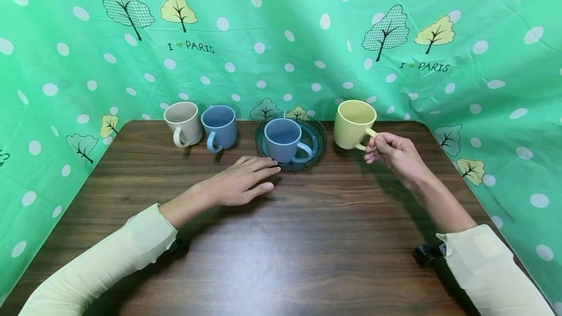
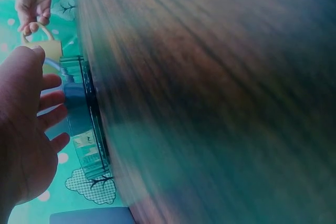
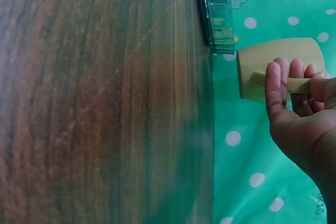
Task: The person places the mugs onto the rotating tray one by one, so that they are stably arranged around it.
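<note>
In the head view my right hand [image 1: 397, 156] pinches the handle of a yellow mug [image 1: 354, 123]. The right wrist view shows a gap between that mug's base [image 3: 240, 80] and the tabletop, so it is held up, upright. A blue mug [image 1: 281, 143] stands inside a clear glass dish [image 1: 322, 141], its handle pointing right. My left hand [image 1: 241, 179] is held palm down with fingers extended, its fingertips at the dish's front left rim. Whether they touch the dish I cannot tell. In the left wrist view its fingers [image 2: 52, 100] overlap the dish.
Left of the dish stand a second blue mug [image 1: 219, 127] and a whitish mug [image 1: 184, 123], close together with handles toward me. All rest near the back edge of a dark wooden table [image 1: 298, 247]. A green dotted cloth [image 1: 272, 28] hangs behind and beside it.
</note>
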Action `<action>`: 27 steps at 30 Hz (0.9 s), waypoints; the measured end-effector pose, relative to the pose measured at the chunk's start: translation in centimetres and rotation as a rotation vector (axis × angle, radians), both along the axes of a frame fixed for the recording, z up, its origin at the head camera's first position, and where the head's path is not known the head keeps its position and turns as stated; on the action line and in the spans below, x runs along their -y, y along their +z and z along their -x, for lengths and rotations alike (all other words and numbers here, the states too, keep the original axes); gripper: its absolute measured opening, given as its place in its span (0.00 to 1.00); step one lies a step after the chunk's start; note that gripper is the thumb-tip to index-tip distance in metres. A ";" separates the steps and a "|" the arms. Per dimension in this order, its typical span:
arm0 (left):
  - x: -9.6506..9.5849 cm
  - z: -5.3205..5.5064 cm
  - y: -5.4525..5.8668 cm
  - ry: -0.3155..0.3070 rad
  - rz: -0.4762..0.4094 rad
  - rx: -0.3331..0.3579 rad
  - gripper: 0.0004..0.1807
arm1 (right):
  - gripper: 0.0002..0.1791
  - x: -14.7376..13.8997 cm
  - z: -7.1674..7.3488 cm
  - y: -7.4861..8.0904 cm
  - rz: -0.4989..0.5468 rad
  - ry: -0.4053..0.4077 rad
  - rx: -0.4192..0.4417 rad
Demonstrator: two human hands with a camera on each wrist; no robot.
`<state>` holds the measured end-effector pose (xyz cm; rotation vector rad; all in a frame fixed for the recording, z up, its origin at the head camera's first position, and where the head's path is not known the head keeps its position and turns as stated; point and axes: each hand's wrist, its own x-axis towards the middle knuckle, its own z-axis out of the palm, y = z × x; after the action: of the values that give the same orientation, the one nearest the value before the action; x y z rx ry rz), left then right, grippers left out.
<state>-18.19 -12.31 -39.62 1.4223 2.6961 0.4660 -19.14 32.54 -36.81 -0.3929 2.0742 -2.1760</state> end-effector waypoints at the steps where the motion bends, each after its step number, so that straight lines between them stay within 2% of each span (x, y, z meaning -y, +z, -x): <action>1: 0.0 0.0 0.0 0.000 0.000 -0.001 0.30 | 0.15 0.0 0.0 0.1 -0.005 0.001 0.000; 27: 0.2 0.2 -0.2 0.018 -0.003 0.001 0.30 | 0.15 1.7 0.6 1.1 -0.029 0.042 -0.010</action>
<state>-18.40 -12.52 -39.82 1.3996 2.7106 0.4712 -19.72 30.81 -35.72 -0.4406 2.0810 -2.1223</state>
